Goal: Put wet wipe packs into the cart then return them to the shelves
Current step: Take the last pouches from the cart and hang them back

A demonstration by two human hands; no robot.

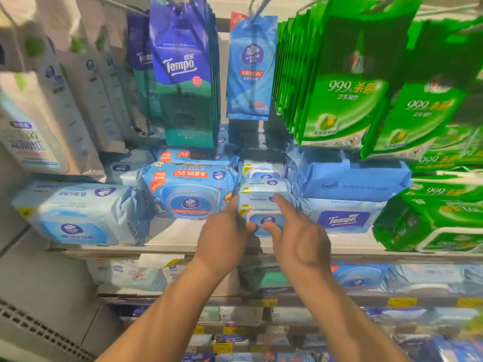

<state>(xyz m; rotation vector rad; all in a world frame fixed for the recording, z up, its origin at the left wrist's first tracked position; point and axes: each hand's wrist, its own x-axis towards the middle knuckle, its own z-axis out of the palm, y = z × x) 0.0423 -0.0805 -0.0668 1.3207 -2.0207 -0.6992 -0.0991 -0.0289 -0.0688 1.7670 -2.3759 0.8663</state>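
While the shelf (183, 235) carries stacked wipe packs on both sides of the hands, a small pale-blue pack (262, 202) sits on it between them. Left hand (222, 239) grips its left side; right hand (298, 239) pinches its right side, forefinger on top.

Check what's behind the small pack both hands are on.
Behind the small Vinda pack, held by the left hand and right hand, sits another small pack of the same kind. Anything deeper is hidden by the hanging blue pouch and shadow.
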